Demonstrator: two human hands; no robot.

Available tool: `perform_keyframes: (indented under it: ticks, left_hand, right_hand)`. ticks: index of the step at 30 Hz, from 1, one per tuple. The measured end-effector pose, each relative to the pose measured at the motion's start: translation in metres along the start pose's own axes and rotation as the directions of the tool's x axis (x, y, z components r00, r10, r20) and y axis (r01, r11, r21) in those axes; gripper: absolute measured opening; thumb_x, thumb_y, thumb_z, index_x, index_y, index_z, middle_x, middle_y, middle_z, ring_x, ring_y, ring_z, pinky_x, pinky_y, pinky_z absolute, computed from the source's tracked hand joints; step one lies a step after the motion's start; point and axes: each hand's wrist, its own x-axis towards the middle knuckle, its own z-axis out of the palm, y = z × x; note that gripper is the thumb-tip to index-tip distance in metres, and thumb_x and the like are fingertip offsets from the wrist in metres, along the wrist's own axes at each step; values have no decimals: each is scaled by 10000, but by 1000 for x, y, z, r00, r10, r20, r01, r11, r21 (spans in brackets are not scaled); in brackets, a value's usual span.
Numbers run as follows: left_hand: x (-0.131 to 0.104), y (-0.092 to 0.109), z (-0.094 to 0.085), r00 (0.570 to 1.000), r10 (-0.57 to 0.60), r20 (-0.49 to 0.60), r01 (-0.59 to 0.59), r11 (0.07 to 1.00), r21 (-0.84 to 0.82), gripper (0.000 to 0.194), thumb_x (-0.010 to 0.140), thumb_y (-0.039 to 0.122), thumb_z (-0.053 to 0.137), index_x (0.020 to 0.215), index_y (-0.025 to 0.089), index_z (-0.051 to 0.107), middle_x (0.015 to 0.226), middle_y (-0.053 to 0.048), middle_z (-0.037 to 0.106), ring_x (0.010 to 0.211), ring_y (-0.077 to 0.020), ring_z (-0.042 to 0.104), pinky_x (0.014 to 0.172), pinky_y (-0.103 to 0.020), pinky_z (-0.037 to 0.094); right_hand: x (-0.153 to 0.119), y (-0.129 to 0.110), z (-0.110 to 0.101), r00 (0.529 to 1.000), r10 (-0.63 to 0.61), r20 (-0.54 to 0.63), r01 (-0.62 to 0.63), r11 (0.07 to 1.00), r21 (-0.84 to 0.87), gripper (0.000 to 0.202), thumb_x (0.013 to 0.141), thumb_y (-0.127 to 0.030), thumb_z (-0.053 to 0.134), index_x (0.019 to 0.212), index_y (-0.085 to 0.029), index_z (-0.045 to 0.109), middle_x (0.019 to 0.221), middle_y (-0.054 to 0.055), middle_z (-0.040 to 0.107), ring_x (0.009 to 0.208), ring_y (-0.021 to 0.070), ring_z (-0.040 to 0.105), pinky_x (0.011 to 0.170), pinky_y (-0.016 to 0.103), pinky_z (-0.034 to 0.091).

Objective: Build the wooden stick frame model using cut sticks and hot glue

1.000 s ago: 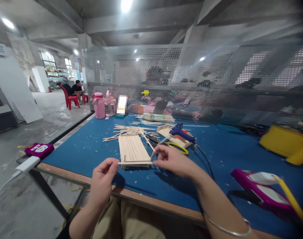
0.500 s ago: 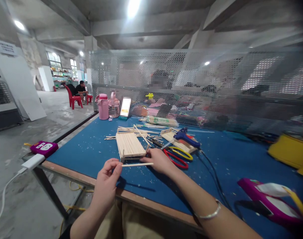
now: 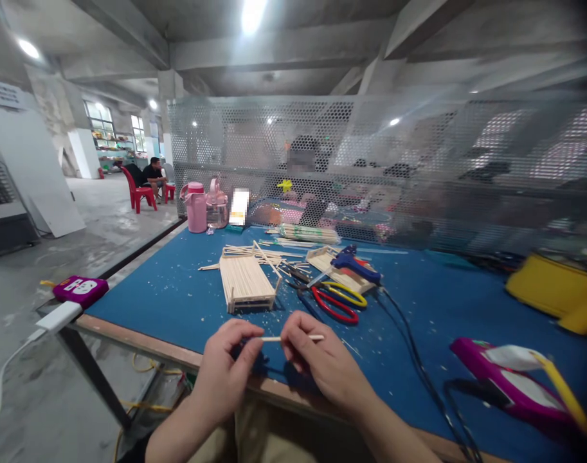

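A thin wooden stick (image 3: pixel 272 339) spans the gap between my two hands, over the table's front edge. My left hand (image 3: pixel 229 357) pinches its left end between thumb and fingers. My right hand (image 3: pixel 317 360) closes round it farther right, and a short tip pokes out past the fingers. Just beyond my hands stands a small model made of sticks (image 3: pixel 249 280), with a flat slatted top and short uprights at its corners. Loose sticks (image 3: pixel 269 256) lie behind it.
Right of the model lie scissors (image 3: pixel 339 302) with red and yellow handles, a blue glue gun (image 3: pixel 355 265) and a second stick piece (image 3: pixel 322 260). Bundled sticks (image 3: pixel 307 233) and a pink jug (image 3: pixel 195 207) stand farther back. Purple power strips (image 3: pixel 510 379) (image 3: pixel 81 290) sit at both sides.
My right hand has left the model's front corner and come back toward me onto the stick. The stick has moved right and nearer, with my left hand still on it.
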Motion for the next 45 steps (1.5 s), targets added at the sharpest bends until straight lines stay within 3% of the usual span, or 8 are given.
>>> perform_keyframes:
  ticks: [5,14,17,19,26,32,36,45]
  left_hand:
    - [8,7,-2,960,137,243,-197,950,244,311,847,214,446,1109,222,613,913,-93,685,792,-205,598,712,-293,439]
    - [27,9,1,917,82,391,-131,986,100,262,823,144,426,951,202,647,823,-64,688,722,-178,613,650,-235,424]
    - [28,-1,3,941,4,339,-29,997,66,233,850,193,401,853,167,632,760,-72,665,693,-168,603,652,-243,435]
    - [27,-8,4,947,-44,317,55,998,-26,241,878,241,368,945,157,583,793,-74,649,682,-150,605,661,-244,451]
    - [22,-17,5,943,-81,324,167,955,-246,273,895,335,347,1092,171,439,775,-37,590,612,-113,582,616,-232,457]
    - [24,-14,1,965,-88,247,143,966,-216,222,881,348,369,877,169,501,606,37,459,535,-91,418,541,-209,341]
    - [34,-9,6,971,-146,192,195,943,-269,386,863,491,362,753,157,521,522,63,326,483,-83,303,469,-212,243]
    - [71,14,42,985,-9,174,95,867,-489,304,864,468,393,807,177,460,651,26,479,544,-83,392,539,-210,318]
  right_hand:
    - [6,-12,-5,994,-23,109,43,981,-187,406,795,-545,483,621,-179,470,564,-37,451,533,92,393,510,224,315]
    - [26,-13,-41,943,190,273,-111,954,-279,383,783,-552,454,905,-190,476,664,-15,542,487,86,435,433,208,334]
    - [44,-9,-83,986,51,-156,-149,673,-724,281,868,-372,302,955,-195,503,720,38,612,558,130,528,505,251,399]
    - [57,-1,-109,966,0,-258,-217,543,-811,148,745,-199,485,867,-161,559,789,104,628,723,203,570,621,300,408]
    - [74,28,-132,967,68,-247,-254,384,-888,502,547,-2,527,1021,-141,619,1021,152,652,951,299,577,732,334,414]
    - [52,10,-137,960,75,-269,-279,227,-933,392,693,-251,553,1073,-217,645,1073,132,654,925,310,602,708,350,435]
    - [28,0,-139,962,152,-228,-270,383,-883,355,669,-276,571,1000,-227,689,977,97,694,873,282,623,731,344,454]
    - [31,-2,-115,938,-163,-307,-28,845,-534,557,648,-414,602,1136,-156,531,780,38,612,686,190,578,625,316,480]
